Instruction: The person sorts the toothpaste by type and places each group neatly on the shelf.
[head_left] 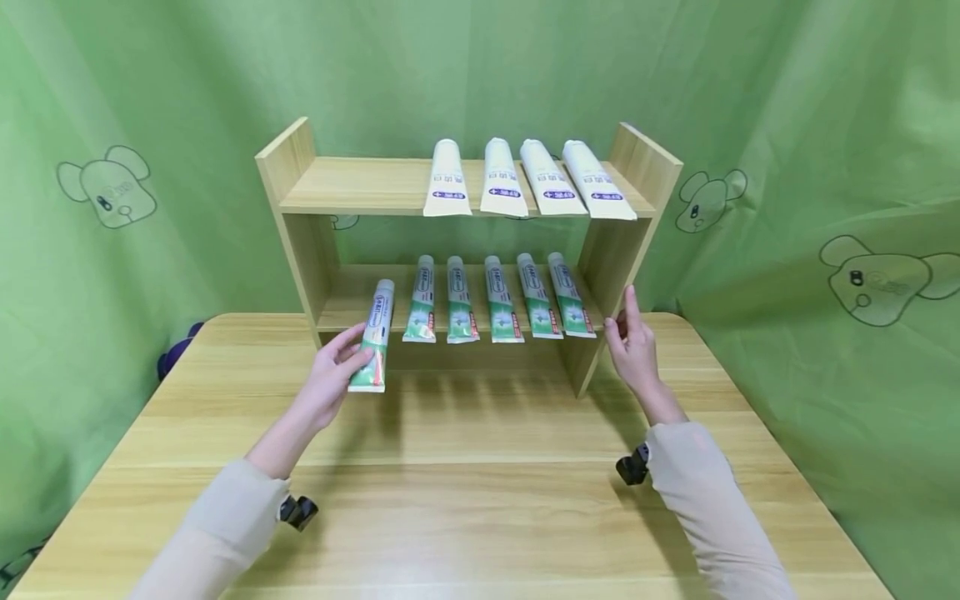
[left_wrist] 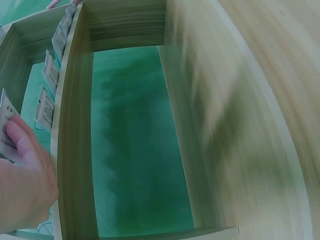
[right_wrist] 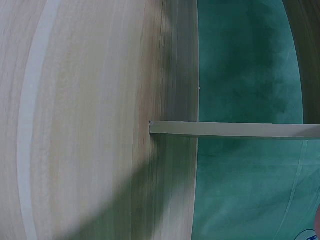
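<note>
My left hand [head_left: 333, 373] grips a green-and-white toothpaste tube [head_left: 381, 321] near its crimped lower end, with fingers on one side and thumb on top. The tube is at the left end of the shelf's lower board, its cap end pointing inward. In the left wrist view, the fingers [left_wrist: 31, 150] hold the tube's end [left_wrist: 7, 130] beside the board's front edge. At the right side panel of the wooden shelf [head_left: 647, 200], my right hand [head_left: 636, 354] touches the edge with its index finger extended. Only a sliver of that hand appears in the right wrist view.
Several matching green tubes [head_left: 498, 300] lie side by side on the lower board. Several white toothpaste tubes [head_left: 504, 179] lie on the right part of the top board. The shelf stands on a wooden table [head_left: 480, 500], with a green curtain [head_left: 480, 67] behind it.
</note>
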